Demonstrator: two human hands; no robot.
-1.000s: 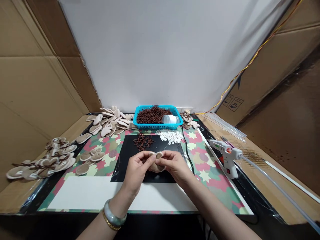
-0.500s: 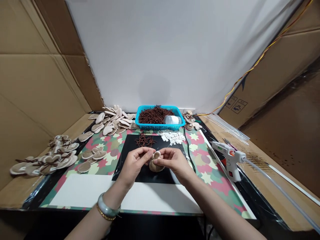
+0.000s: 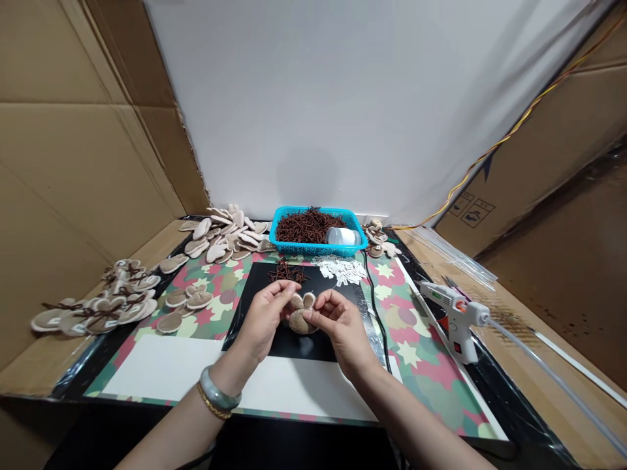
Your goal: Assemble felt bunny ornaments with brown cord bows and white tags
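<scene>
A beige plush rabbit-head piece (image 3: 302, 322) with two upright ears is held over the black mat (image 3: 259, 339). My right hand (image 3: 340, 326) pinches its right side between thumb and forefinger. On the other side, my left hand (image 3: 269, 316) has thumb and forefinger pressed together by the left ear, its lower fingers against the piece's left edge; any thread in that pinch is too fine to make out. Behind my hands lie a small heap of brown cord bows (image 3: 284, 271) and a pile of white labels (image 3: 341, 270).
A blue basket (image 3: 318, 250) holds many brown bows and a clear-sided jar (image 3: 341, 236). Plush pieces (image 3: 230, 235) are heaped at back left; pieces with bows (image 3: 105, 303) lie at left. A glue gun (image 3: 453, 320) stands at right, near a black cable (image 3: 375, 307).
The rabbit head has turned so both ears and its front show more plainly. My hands have moved slightly apart. The whole view has shifted a little.
</scene>
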